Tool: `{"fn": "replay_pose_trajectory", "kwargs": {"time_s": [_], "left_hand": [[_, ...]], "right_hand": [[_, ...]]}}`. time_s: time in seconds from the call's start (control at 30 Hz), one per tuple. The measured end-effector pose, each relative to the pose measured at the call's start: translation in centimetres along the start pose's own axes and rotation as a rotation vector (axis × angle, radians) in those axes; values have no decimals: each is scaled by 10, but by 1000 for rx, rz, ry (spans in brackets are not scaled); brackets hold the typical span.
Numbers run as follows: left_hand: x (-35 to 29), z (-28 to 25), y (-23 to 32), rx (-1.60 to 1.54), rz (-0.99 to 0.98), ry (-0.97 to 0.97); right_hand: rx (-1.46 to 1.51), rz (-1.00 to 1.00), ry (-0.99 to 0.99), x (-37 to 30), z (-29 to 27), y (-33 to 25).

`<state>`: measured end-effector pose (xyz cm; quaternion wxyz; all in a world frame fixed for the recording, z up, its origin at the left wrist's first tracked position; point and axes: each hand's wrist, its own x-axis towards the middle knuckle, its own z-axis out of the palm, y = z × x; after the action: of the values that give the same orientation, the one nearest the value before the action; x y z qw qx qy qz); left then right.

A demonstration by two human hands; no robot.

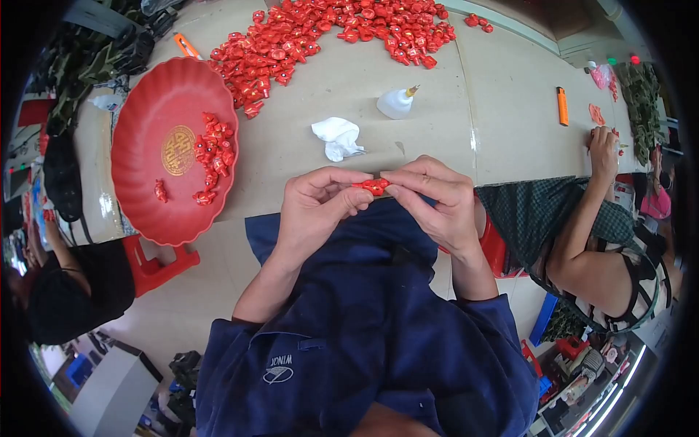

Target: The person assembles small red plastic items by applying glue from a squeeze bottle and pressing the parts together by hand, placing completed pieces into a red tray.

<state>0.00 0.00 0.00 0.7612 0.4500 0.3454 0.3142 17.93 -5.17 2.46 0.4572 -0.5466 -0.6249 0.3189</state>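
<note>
Near edge of the desk (437, 124), centre of view: one small red piece (373, 187) held between two hands, appearing over the desk's rim; height above it not readable from this angle.

Grip, both sides: narrow pinch, thumb and forefinger. Left hand (320, 200) has the piece's 9 o'clock end; right hand (440, 200) has the 3 o'clock end. Long axis of the piece seems to run roughly 9 to 3, across the body, so it bridges the two pinches. Finer shape hidden by the fingertips; which hand bears more of the weight, cannot tell.

Bearings from the piece: fluted red dish (138, 146) between 9 and 10 o'clock, well apart, left hand clearly the nearer to it. Inside, a cluster of similar red pieces (211, 153) along its 2-to-5 o'clock side; a lone one near 7. Large red heap (291, 44) at 11 to 12, far side, beyond both hands. Crumpled white tissue or cloth (338, 137) at 11, nearer in. White squeeze bottle (395, 104) a little past 12, upright or tilted not certain. Orange-handled cutter (563, 106) near 2, on the right hand's side.
</note>
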Motion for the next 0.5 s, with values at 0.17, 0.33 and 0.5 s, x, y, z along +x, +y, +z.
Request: {"fn": "replay_pose_trajectory", "kwargs": {"time_s": [0.17,0.33,0.5], "left_hand": [[-1,2,-2,-88,-15,-6],[-4,4,2,5,-1,-5],[-3,1,2,24,-5,8]], "right_hand": [[141,84,47,-4,5,3],[88,-21,92,-9,10,6],[15,-107,111,-7,12,5]]}}
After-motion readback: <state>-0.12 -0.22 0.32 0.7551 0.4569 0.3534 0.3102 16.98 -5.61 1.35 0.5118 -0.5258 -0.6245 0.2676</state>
